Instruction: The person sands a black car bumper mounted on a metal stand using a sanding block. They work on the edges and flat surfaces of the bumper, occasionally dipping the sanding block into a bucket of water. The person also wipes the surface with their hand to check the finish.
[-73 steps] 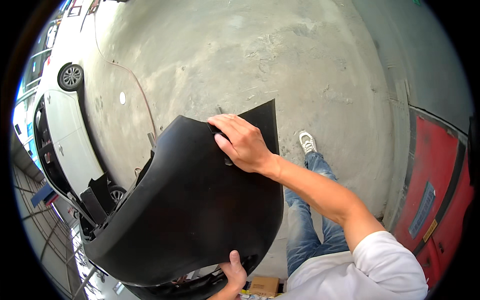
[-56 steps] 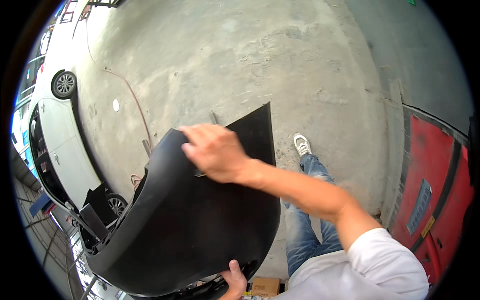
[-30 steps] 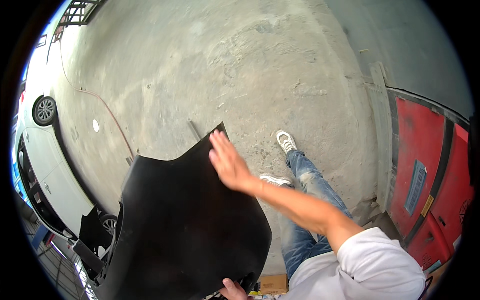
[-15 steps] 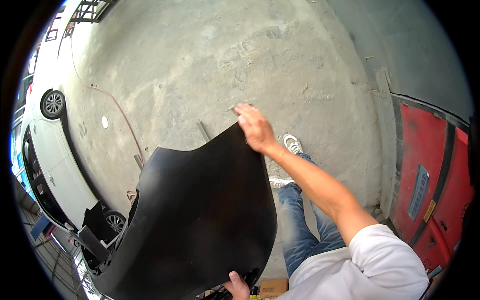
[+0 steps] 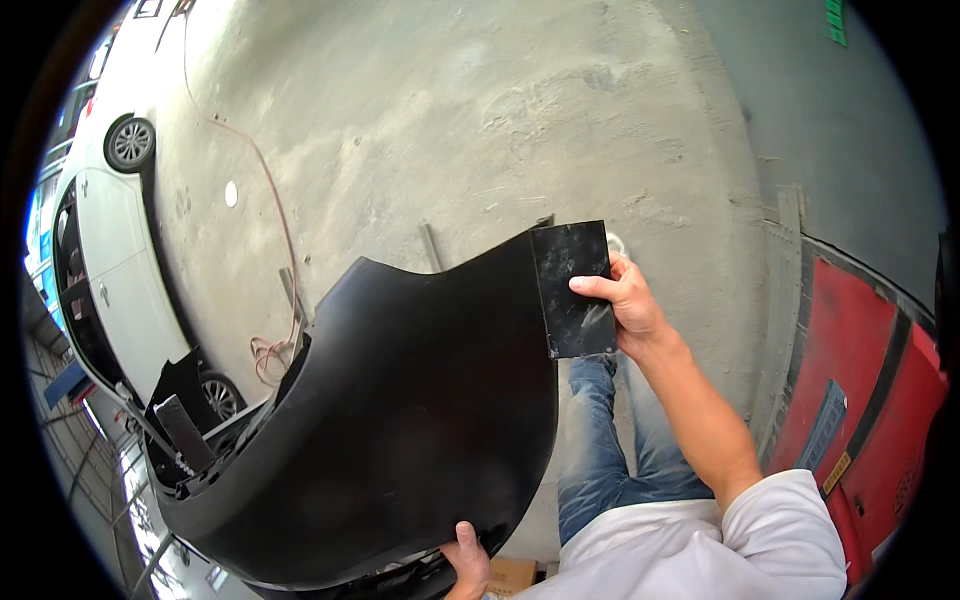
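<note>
A large black car fender (image 5: pixel 430 400) fills the middle, its smooth curved face up and a scooped wheel-arch edge at its far side. At the near edge my left hand (image 5: pixel 467 568) grips the fender, thumb on the face and fingers hidden below. My right hand (image 5: pixel 632 303) pinches a thin black rectangular sheet (image 5: pixel 577 318), thumb on top and the other fingers mostly behind it. Pale scuffs mark the sheet, whose exact kind I cannot make out. It overlaps the fender's right corner; whether the two touch is unclear.
A pale car (image 5: pixel 125 270) stands at the left. A reddish hose (image 5: pixel 272 190) trails over the concrete floor (image 5: pixel 400 120) near a metal bar (image 5: pixel 430 247). On the right are red panels (image 5: pixel 850 340); a cardboard box (image 5: pixel 513 577) sits near my left hand.
My right hand has come back from the fender's far corner to its right side, and the black sheet now shows face up in it. My left hand keeps its grip.
</note>
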Action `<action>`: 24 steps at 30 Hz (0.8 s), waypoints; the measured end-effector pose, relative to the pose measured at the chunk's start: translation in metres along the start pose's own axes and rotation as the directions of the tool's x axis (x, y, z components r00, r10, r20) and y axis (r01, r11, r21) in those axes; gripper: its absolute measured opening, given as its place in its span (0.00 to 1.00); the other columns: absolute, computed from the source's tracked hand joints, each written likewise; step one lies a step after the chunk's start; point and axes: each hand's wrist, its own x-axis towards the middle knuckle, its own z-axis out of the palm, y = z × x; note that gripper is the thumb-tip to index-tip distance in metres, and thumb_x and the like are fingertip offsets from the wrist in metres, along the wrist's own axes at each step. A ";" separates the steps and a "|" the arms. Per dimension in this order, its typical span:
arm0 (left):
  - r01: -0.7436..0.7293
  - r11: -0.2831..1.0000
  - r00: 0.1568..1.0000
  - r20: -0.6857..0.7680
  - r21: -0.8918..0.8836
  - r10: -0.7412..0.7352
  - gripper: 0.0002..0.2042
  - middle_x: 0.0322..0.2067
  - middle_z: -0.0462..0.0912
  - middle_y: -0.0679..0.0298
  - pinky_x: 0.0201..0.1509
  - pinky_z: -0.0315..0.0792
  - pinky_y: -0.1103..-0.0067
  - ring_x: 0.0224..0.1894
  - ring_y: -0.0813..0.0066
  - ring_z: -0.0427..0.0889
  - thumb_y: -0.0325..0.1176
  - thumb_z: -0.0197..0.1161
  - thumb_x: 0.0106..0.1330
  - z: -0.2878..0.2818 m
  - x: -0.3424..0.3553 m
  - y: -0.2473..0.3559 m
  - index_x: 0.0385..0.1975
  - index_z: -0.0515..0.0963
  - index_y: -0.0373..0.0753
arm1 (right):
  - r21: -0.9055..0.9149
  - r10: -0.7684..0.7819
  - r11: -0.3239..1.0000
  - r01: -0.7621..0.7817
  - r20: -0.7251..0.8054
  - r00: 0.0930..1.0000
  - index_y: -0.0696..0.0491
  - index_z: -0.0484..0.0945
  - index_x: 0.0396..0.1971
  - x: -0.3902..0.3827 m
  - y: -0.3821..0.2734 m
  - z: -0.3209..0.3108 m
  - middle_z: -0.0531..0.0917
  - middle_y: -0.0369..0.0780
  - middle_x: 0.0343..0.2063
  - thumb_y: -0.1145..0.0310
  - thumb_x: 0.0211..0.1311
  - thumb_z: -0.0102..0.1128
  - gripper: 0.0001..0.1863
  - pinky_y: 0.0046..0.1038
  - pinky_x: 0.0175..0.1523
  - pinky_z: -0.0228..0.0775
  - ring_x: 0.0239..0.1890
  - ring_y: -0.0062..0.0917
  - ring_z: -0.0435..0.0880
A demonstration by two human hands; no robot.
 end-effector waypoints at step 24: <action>-0.389 0.110 0.915 0.370 0.914 0.163 0.33 0.48 0.84 0.44 0.59 0.74 0.65 0.51 0.50 0.83 0.37 0.80 0.52 0.103 0.217 0.290 0.57 0.77 0.30 | -0.713 -0.195 0.113 0.692 0.667 0.719 0.62 0.66 0.70 0.010 0.041 0.115 0.62 0.57 0.73 0.76 0.47 0.56 0.42 0.46 0.79 0.50 0.77 0.49 0.60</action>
